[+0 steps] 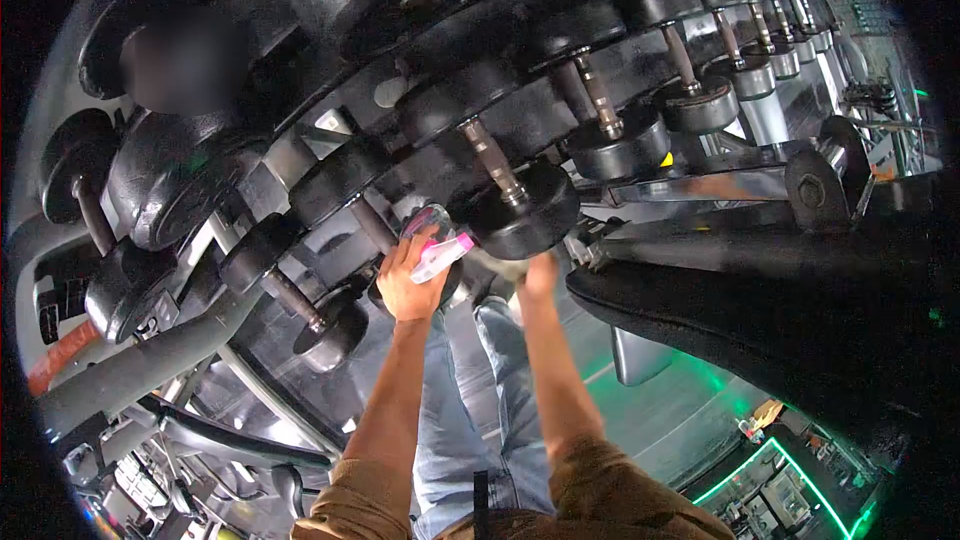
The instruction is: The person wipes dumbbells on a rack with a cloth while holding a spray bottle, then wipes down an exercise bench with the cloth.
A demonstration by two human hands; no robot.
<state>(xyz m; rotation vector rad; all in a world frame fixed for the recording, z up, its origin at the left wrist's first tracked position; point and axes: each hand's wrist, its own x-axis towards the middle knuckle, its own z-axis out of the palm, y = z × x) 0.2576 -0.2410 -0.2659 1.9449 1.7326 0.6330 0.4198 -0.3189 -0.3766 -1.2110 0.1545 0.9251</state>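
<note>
My left hand point(408, 280) is wrapped round a clear spray bottle point(428, 222) with a pink and white trigger head point(442, 258). It is in front of the dumbbell rack, close to the handle of one dumbbell point(374, 224). My right hand point(540, 282) is partly behind the lower end of a large black dumbbell point(526, 212) with a metal handle. A pale cloth point(502, 266) shows beside that hand, under the dumbbell's end, and appears gripped by it. Most of the right fingers are hidden and somewhat blurred.
More black dumbbells point(612, 100) line the rack to both sides. A black padded bench point(700, 315) stands close on the right. Grey metal tubing point(150, 365) of a frame crosses the left. Below are my legs in jeans point(450, 420) and the dark floor point(640, 430).
</note>
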